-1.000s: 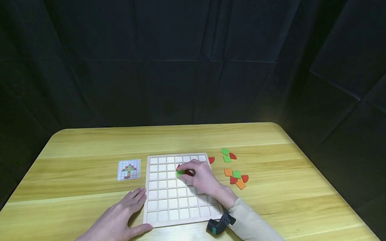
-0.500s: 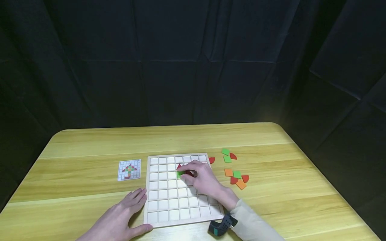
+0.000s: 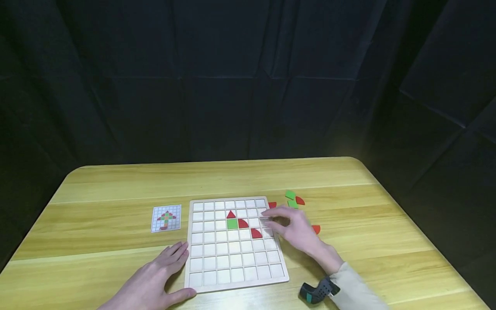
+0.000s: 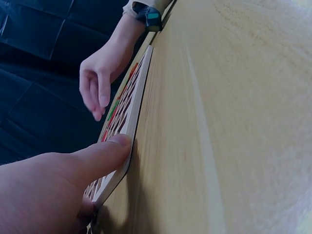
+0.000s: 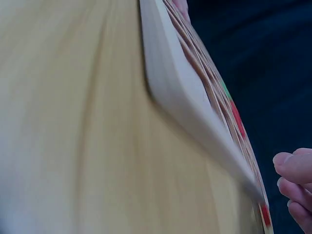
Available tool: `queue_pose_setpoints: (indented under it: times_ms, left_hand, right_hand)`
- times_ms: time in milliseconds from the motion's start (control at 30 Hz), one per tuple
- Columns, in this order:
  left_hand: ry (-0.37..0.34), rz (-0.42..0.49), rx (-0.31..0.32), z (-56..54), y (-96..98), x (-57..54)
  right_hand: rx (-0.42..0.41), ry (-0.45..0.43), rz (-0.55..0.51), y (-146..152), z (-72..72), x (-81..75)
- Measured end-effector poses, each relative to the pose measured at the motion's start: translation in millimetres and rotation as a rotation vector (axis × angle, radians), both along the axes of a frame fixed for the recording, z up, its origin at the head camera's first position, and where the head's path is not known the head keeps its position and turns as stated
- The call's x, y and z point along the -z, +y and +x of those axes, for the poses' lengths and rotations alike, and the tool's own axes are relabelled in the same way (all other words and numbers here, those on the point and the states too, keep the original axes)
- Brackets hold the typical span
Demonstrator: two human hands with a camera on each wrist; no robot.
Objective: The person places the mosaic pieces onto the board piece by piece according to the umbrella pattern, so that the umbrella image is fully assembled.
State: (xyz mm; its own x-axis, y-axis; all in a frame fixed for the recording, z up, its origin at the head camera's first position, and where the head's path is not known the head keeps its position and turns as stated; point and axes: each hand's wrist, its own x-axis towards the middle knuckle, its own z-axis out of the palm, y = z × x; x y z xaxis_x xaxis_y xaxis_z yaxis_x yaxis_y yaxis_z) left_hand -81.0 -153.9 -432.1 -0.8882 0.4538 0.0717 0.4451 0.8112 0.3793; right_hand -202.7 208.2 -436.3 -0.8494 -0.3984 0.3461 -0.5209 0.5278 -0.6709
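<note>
My left hand [image 3: 156,275] rests at the near left corner of a white gridded wooden board [image 3: 222,249], thumb on the corner and fingers along the left edge. In the left wrist view its thumb [image 4: 105,158] presses on the rim. On the board lie a red triangle [image 3: 231,214], a green square tile [image 3: 232,224] below it, and two red quarter-circle tiles: one [image 3: 243,223] beside the square, another [image 3: 256,233] lower right. My right hand [image 3: 296,230] hovers over the board's right edge, thumb and fingers apart, holding nothing visible.
A pattern card [image 3: 165,218] lies left of the board. Right of it are loose green squares [image 3: 290,195] and red quarter-circles [image 3: 300,201], one red piece [image 3: 272,205] against the board's edge. My right hand hides other loose tiles. A dark wrist strap [image 3: 319,290] hangs at the right cuff.
My right hand has let go of the red quarter-circle beside the green square and moved right, uncovering it and the lower red tile. The left hand has stayed in place.
</note>
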Motion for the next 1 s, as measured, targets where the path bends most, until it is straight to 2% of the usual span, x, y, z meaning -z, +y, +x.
queue_pose_setpoints:
  times_ms: [233, 433, 900, 1000]
  left_hand:
    - [-0.003, -0.006, 0.003, -0.9, 0.6, 0.0]
    - [-0.001, -0.005, 0.004, -0.6, 0.0, 0.0]
    - [-0.008, -0.001, 0.000, -0.8, -0.1, -1.1]
    - [-0.003, 0.000, 0.001, -0.5, -0.2, -1.1]
  right_hand:
    - [0.116, 0.013, 0.073, 45, -0.6, 0.3]
    - [0.180, 0.009, 0.090, 71, -0.7, 3.2]
    - [0.199, 0.044, 0.111, 75, -4.9, 8.8]
    - [0.205, 0.077, 0.121, 73, -6.2, 9.1]
